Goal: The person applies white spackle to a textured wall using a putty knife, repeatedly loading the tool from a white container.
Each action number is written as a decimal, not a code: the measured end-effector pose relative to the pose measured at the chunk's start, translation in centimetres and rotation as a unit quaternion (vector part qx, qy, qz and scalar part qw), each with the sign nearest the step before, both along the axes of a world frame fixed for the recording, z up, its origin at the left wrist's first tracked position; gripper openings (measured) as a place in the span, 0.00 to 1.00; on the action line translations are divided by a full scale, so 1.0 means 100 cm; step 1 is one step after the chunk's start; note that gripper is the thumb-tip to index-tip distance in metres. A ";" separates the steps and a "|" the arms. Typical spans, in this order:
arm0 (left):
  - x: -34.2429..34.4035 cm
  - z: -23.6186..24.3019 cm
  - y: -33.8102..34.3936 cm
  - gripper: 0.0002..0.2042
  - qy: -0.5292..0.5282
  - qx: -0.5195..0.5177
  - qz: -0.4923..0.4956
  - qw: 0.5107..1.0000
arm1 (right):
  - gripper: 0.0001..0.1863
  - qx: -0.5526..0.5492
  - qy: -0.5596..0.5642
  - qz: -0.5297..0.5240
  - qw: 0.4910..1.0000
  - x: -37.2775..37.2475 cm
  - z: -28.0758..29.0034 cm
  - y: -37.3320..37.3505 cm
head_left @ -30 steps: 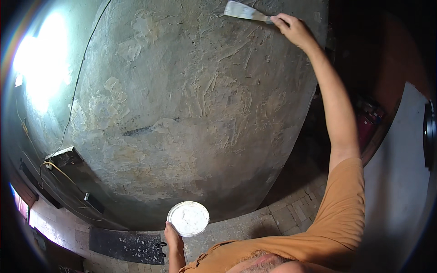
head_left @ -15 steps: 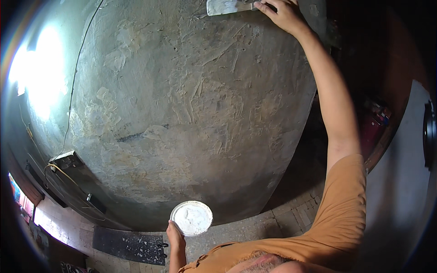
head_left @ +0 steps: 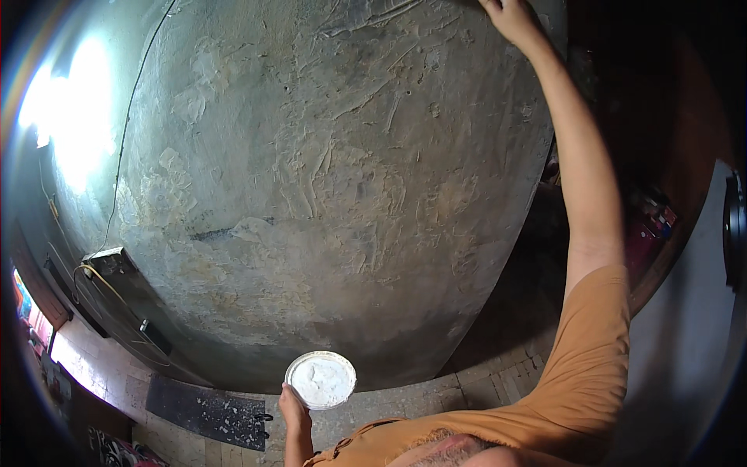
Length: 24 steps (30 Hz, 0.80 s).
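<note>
At the lower middle, my left hand [head_left: 292, 411] grips a round white tub or lid [head_left: 320, 380] of white paste by its left rim. My right arm stretches up along the right side to the rough, patched grey wall [head_left: 350, 179]. My right hand [head_left: 510, 17] is curled at the top edge, its fingers partly cut off by the frame, so what it holds cannot be made out now.
A cable [head_left: 137, 101] runs down the wall to a box [head_left: 109, 261] and smaller fitting [head_left: 153, 335]. A dark speckled board [head_left: 202, 409] lies on the tiled floor. At right are a dim recess, pinkish items [head_left: 652, 226] and a pale panel [head_left: 685, 335].
My right hand has moved up and, in the last half second, rightward to the top edge; the putty knife it held earlier has left view. The tub has stayed low, shifting slightly.
</note>
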<state>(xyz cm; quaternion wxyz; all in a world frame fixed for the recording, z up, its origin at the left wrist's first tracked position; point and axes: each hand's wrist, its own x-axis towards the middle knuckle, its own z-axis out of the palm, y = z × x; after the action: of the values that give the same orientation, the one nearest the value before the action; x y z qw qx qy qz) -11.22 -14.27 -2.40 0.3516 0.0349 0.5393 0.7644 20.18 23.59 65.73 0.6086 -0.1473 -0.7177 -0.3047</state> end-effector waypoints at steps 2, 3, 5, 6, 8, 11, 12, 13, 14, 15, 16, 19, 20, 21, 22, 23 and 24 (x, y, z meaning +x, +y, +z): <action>0.008 0.000 0.003 0.23 -0.007 0.003 0.024 1.000 | 0.17 -0.035 0.024 -0.053 0.998 -0.002 -0.010 0.005; 0.011 -0.001 0.003 0.23 -0.016 0.006 0.041 0.999 | 0.17 -0.034 0.024 -0.046 0.998 0.002 -0.014 0.006; 0.017 0.001 0.004 0.22 -0.016 0.002 0.044 0.999 | 0.17 -0.051 0.080 -0.109 0.990 0.028 -0.023 0.010; 0.019 0.000 0.004 0.22 -0.018 -0.004 0.045 0.999 | 0.18 -0.031 0.102 -0.123 0.987 0.042 -0.025 0.015; 0.017 -0.013 0.013 0.22 -0.014 0.026 0.028 0.999 | 0.20 0.025 0.073 -0.082 0.994 0.099 0.008 0.069; 0.019 -0.003 0.002 0.22 0.000 0.000 0.043 0.999 | 0.18 -0.017 0.103 -0.022 0.994 0.039 -0.012 0.020; 0.019 0.004 0.001 0.22 0.006 -0.031 0.043 0.999 | 0.16 0.024 0.103 -0.032 0.994 0.022 -0.024 -0.006; 0.019 0.006 0.005 0.22 0.009 -0.031 0.037 0.999 | 0.15 0.025 0.101 -0.041 0.994 0.018 -0.023 -0.008; 0.017 0.007 0.008 0.22 0.015 -0.010 0.029 0.999 | 0.14 0.025 0.099 -0.044 0.994 0.008 -0.025 -0.006; 0.015 0.006 0.010 0.22 0.021 0.012 0.020 1.000 | 0.13 0.053 0.090 -0.046 0.993 0.003 -0.032 -0.006; 0.013 0.004 0.012 0.22 0.023 0.012 0.017 1.000 | 0.11 -0.006 0.062 -0.063 0.996 0.003 -0.038 -0.004; 0.012 0.008 0.011 0.22 0.011 0.015 0.009 1.000 | 0.17 -0.035 0.044 -0.127 0.990 0.021 -0.065 0.015; 0.011 0.007 0.010 0.22 0.008 0.016 0.003 1.000 | 0.15 -0.039 0.052 -0.156 0.986 0.027 -0.073 0.012; 0.010 0.006 0.007 0.22 0.006 0.029 0.010 1.000 | 0.13 -0.043 0.059 -0.184 0.980 0.029 -0.077 0.011; 0.008 0.004 0.005 0.22 0.006 0.041 0.016 0.999 | 0.13 -0.041 0.058 -0.189 0.979 0.030 -0.077 0.009; 0.006 0.003 0.004 0.22 0.007 0.041 0.012 0.999 | 0.12 -0.017 0.075 -0.172 0.982 0.031 -0.075 0.008; 0.005 0.002 0.003 0.22 0.006 0.042 0.009 0.999 | 0.13 0.007 0.093 -0.153 0.984 0.031 -0.072 0.007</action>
<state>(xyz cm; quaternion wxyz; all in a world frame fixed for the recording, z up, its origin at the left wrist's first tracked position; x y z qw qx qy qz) -10.68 -13.97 -2.22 0.3396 0.0494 0.5091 0.7893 23.24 24.28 58.51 0.6195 -0.2789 -0.6250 -0.3845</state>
